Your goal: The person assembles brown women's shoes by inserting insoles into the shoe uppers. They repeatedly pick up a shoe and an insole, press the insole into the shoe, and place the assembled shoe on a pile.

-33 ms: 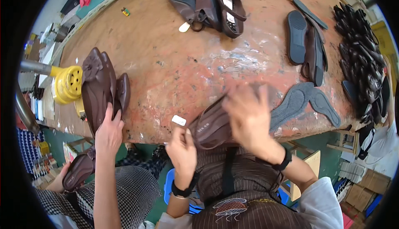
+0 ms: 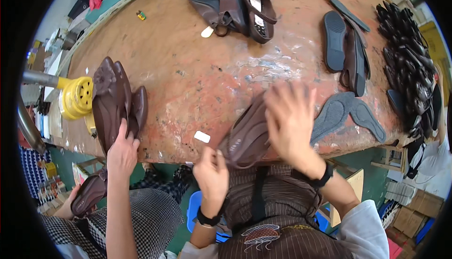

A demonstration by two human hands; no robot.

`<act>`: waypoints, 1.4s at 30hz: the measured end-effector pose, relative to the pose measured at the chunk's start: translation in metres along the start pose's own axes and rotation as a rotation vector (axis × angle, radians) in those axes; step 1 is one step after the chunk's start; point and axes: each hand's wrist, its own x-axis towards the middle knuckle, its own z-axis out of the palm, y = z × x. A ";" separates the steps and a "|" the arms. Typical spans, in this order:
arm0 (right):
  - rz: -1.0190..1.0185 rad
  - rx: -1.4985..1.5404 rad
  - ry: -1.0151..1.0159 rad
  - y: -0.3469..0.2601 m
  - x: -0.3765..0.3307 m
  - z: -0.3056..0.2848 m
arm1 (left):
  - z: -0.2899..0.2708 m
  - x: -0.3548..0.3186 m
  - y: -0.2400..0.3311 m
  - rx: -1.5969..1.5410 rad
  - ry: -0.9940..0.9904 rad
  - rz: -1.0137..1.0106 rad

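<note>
A brown slingback shoe [image 2: 248, 139] lies sole down at the near table edge in front of me, its insole facing up. My left hand [image 2: 211, 172] pinches the strap at its heel end between thumb and finger. Along the shoe's right side, toward the toe, is my right hand [image 2: 290, 120], its fingers stretched out and a little blurred; part of the shoe is hidden behind it. A small white label [image 2: 202, 136] rests on the table by my left hand. Right of my right hand lie grey felt-like insole pieces [image 2: 333, 113].
At left, a co-worker's hand [image 2: 123, 153] touches several brown shoes [image 2: 110, 99] beside a yellow round fixture [image 2: 77, 97]. More brown shoes [image 2: 259, 14] stand at the far side. Dark soles [image 2: 334, 40] and a heap of black shoe parts [image 2: 409, 71] occupy the right of the table [image 2: 188, 94].
The shoe has swung to a steeper angle, its toe pointing farther away from me. My right hand has shifted slightly right with its fingers more spread. My left hand has moved slightly right.
</note>
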 end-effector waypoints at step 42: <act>-0.191 -0.317 -0.055 0.010 -0.009 0.043 | 0.050 -0.055 0.038 0.433 -0.526 0.761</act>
